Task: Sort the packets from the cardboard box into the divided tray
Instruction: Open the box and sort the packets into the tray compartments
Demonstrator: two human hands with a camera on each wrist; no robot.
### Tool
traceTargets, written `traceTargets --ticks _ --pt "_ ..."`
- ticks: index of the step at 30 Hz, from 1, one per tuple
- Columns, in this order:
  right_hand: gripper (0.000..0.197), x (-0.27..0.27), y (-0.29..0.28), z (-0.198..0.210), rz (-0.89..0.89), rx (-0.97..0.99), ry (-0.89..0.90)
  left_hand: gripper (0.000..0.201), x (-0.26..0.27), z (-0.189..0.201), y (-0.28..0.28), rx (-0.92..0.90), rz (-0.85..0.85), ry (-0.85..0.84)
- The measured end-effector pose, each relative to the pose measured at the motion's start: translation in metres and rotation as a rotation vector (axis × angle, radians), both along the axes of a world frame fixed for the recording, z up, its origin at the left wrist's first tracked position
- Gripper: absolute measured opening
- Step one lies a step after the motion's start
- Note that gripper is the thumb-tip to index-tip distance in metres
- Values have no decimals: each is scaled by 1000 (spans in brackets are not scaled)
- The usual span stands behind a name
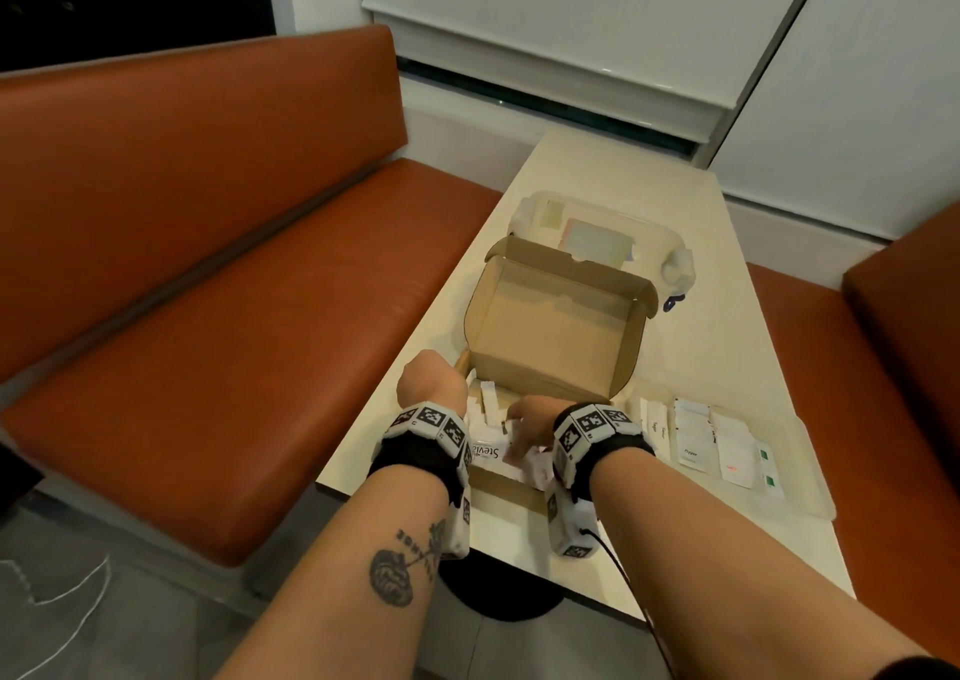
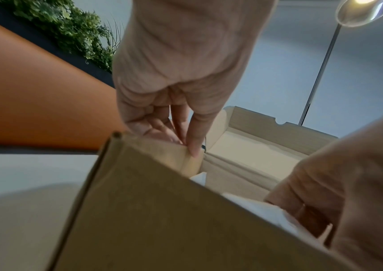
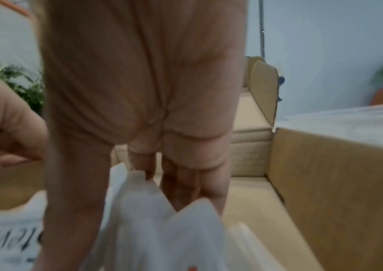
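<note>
Both hands are down in the cardboard box, which sits open near the desk's near edge with its lid standing up on the far side. The right hand is the one among the packets: in the right wrist view its fingers point down into a bunch of white packets, thumb on one side and fingers on the other, apparently pinching them, though blur keeps me from saying how firmly. The left hand grips the box's left wall; the left wrist view shows its fingers curled over the rim, bracing the box.

What the coming move turns on, as I judge it: the divided tray lies to the right of the box, just beside it along the near edge, so the right hand is the nearer one and its load must be lifted over the right wall and carried sideways. The tray's long axis runs left to right along that edge.

Loose packets in the box are small, flat, white paper sachets, lying jumbled; one larger one carries dark lettering beginning "Stevi". The tray already holds several white sachets in separate compartments, some with small red or green marks. Beyond the box stands a clear lidded container.
</note>
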State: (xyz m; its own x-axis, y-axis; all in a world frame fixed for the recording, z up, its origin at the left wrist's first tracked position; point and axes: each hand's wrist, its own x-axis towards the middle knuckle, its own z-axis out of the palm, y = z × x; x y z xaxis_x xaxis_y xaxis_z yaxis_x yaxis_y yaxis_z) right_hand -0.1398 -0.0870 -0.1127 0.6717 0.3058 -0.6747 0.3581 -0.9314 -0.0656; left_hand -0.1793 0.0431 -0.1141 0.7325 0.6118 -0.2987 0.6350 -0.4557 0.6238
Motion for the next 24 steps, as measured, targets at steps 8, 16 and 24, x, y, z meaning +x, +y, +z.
traceTargets --ticks 8,16,24 --pt "69 6 -21 -12 221 -276 -74 20 3 0 1 -11 32 12" --pt "21 -6 -23 6 -70 -36 171 19 6 0 -1 38 51 24" --pt "24 -12 -28 18 -218 235 120 20 4 5 -3 56 63 45"
